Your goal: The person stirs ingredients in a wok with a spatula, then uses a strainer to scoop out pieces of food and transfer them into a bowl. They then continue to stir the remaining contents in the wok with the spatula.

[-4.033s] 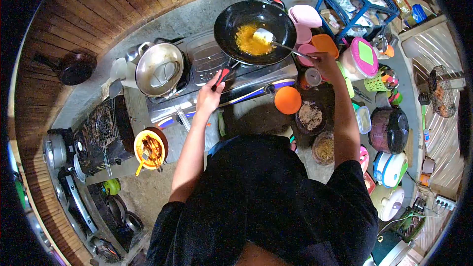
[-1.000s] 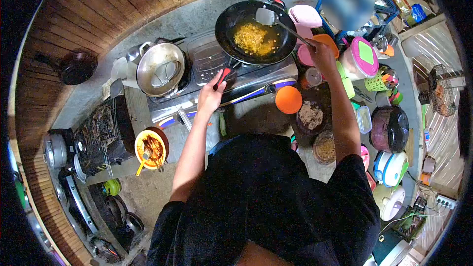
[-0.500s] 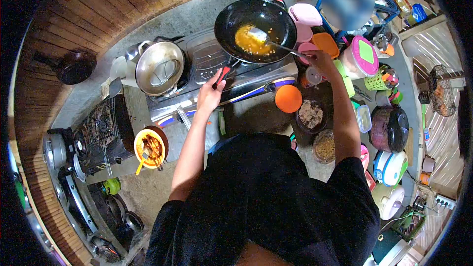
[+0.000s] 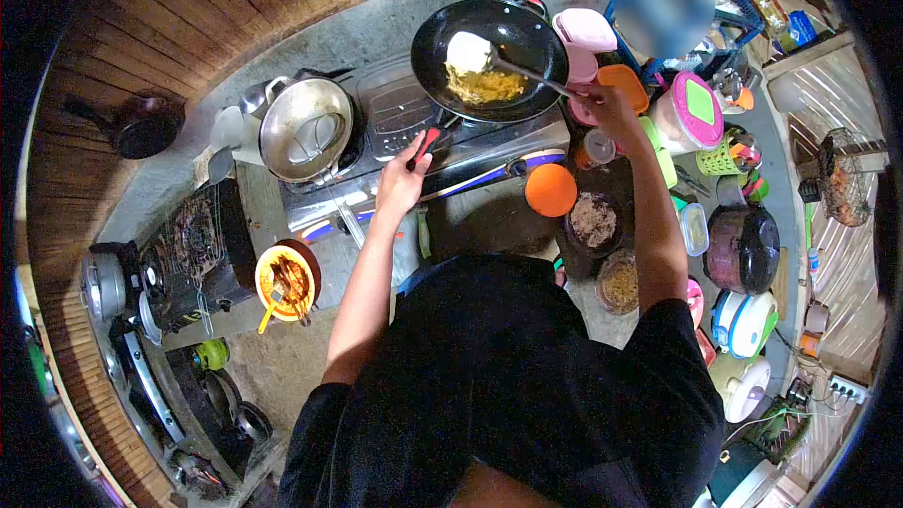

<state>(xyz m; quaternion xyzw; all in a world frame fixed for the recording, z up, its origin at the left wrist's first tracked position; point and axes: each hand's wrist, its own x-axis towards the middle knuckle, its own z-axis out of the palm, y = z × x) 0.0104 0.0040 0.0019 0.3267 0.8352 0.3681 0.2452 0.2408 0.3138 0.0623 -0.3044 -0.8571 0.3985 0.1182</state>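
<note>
single head-worn view, looking forward and down past the torso, wide kitchen coverage

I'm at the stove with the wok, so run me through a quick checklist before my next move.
1. Left hand on the red-and-black handle of the wok: ok, fingers closed around it.
2. Right hand on the spatula: ok, gripping the far end, with the blade over the wok.
3. Yellow food inside the wok: ok, none seen past the rim.
4. Burner flame under the wok: cannot tell, the wok hides it.
5. Space beside the wok: not ok, I'd say; the light pink container sits right by the rim.
</note>
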